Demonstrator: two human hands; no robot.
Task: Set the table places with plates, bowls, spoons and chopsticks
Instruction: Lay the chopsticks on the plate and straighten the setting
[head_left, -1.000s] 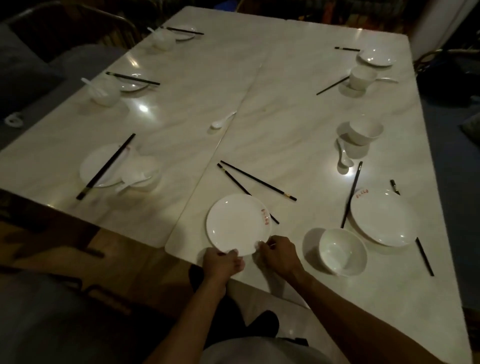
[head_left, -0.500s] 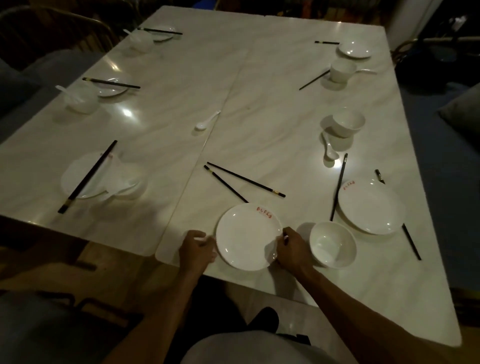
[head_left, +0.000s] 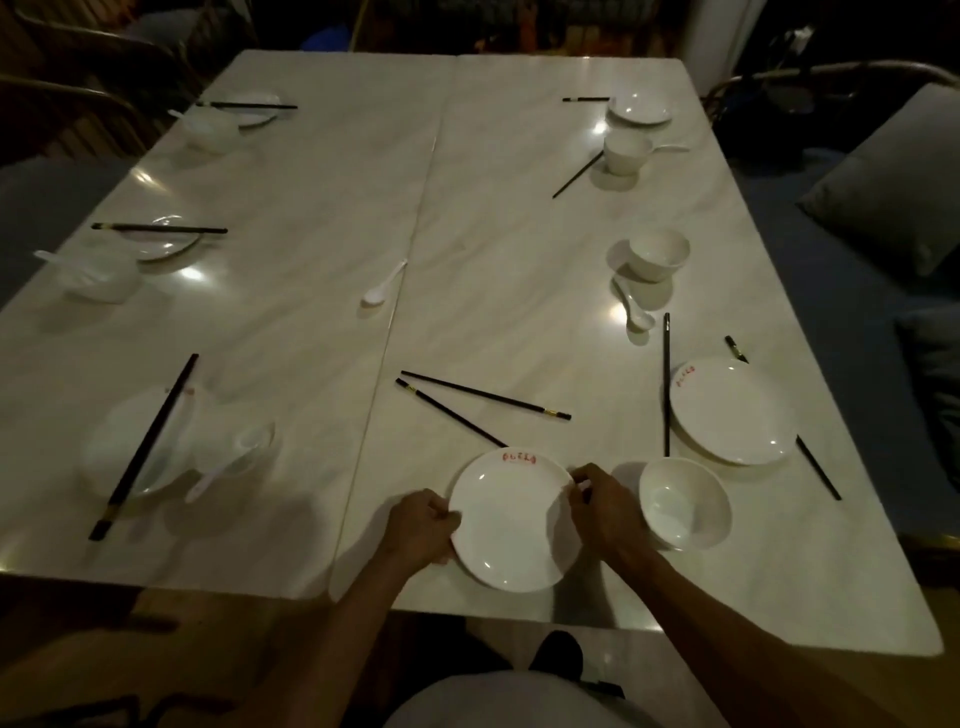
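Both hands work at the near edge of the marble tabletop (head_left: 311, 171). The left hand (head_left: 422, 529) closes its grip on the left rim of the near plate (head_left: 511, 519); the right hand (head_left: 605, 512) pinches the right rim. The plate lies flat on the tabletop, red lettering at its far rim.

Count, near to far:
- Plates: six. The near plate; one at near right (head_left: 732, 410), also with red lettering; one at near left (head_left: 137, 441); one at mid left (head_left: 161, 241); one at far left (head_left: 254, 106); one at far right (head_left: 640, 108).
- Bowls: six. One just right of the right hand (head_left: 684, 503); one at near left (head_left: 236, 449); one at mid right (head_left: 658, 254); one at mid left (head_left: 98, 273); one at far right (head_left: 626, 153); one at far left (head_left: 208, 130).
- Spoons: six. One in the near-left bowl (head_left: 210, 475); one beside the mid-right bowl (head_left: 632, 309); one loose at the centre seam (head_left: 383, 285); the others stand in the mid-left, far-left and far-right bowls, with only their handles visible.
- Chopsticks: a loose crossed pair beyond the near plate (head_left: 483, 397); one stick left of the near-right plate (head_left: 666, 384).

Hidden or unclear: one chopstick (head_left: 818, 467) passes under the near-right plate, only its ends visible. The left-side settings are blurred; whether the dark bars across those plates are single sticks or pairs cannot be determined. The far-right sticks are partly covered by the crockery.
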